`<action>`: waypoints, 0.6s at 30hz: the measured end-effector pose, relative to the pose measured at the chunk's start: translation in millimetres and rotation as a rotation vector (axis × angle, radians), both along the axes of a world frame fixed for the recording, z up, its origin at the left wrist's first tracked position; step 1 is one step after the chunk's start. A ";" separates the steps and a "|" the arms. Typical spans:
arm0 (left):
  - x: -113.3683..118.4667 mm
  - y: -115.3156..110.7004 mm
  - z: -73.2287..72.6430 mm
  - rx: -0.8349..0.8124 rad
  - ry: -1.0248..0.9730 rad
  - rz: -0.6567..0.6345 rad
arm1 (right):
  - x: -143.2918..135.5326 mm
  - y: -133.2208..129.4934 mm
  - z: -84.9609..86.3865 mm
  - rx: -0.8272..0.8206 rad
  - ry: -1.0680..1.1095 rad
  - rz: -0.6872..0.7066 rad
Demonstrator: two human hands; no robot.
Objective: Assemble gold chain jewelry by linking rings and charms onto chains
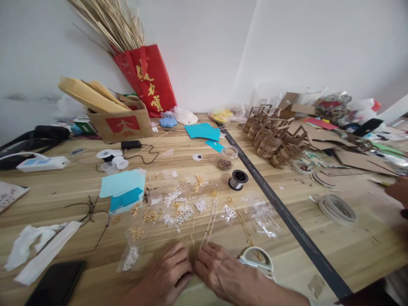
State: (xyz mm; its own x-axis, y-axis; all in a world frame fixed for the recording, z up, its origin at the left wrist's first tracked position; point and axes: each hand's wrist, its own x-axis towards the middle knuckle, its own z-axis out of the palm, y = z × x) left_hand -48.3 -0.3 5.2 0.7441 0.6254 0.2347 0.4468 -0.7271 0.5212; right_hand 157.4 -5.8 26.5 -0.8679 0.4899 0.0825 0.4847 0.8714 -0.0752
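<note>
My left hand (167, 274) and my right hand (219, 270) lie side by side at the near edge of the wooden table (318, 199), fingertips almost touching. A thin gold chain (208, 225) runs from between the fingertips away across the table. Whether the fingers pinch its near end is hidden. Just beyond lie several small clear bags of gold and silver beads (178, 204). A white round tool (258, 259) sits right of my right hand.
A spool of silver wire (237, 179), a glass jar of beads (227, 158), blue paper sheets (123, 189), a black phone (55, 282), white tissue (35, 248), a cardboard box (119, 121), brown cardboard models (274, 138), tape rolls (338, 208). Another person's hand (398, 191) at right edge.
</note>
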 end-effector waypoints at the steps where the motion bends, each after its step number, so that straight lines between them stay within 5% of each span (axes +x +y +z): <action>1: 0.2 0.1 0.6 -0.001 -0.001 -0.002 | 0.2 0.2 -0.2 -0.001 0.003 -0.002; 18: 1.3 0.8 1.3 0.060 -0.043 0.006 | -1.6 3.1 -10.4 -0.053 0.099 -0.007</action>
